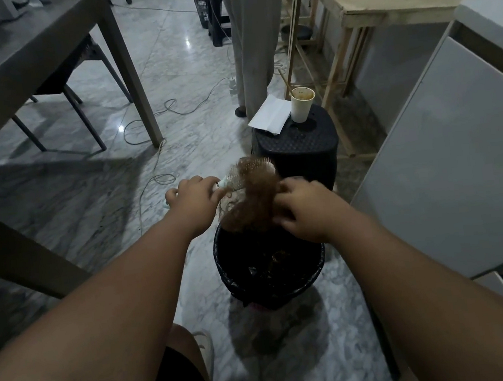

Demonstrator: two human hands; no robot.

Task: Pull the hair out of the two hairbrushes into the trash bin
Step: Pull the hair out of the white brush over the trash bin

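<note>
- Marble floor (95, 205) lies beneath us; the trash bin (225, 273) stands right under our hands, so loose hair drops in.
- Our left hand (196, 196) has its grip clamped on the hairbrush (258, 167) by its handle, steadying it over the bin.
- Our right hand (306, 210) has its grip pinched on the hair clump (245, 206) hanging from the bristles.

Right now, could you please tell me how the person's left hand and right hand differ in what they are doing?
The left hand grips the hairbrush by its handle; the right hand pinches the brown hair hanging from its bristles. The left hand shows left of the trash bin rim, while the right hand shows over its opening. Both have fingers curled round something.
</note>
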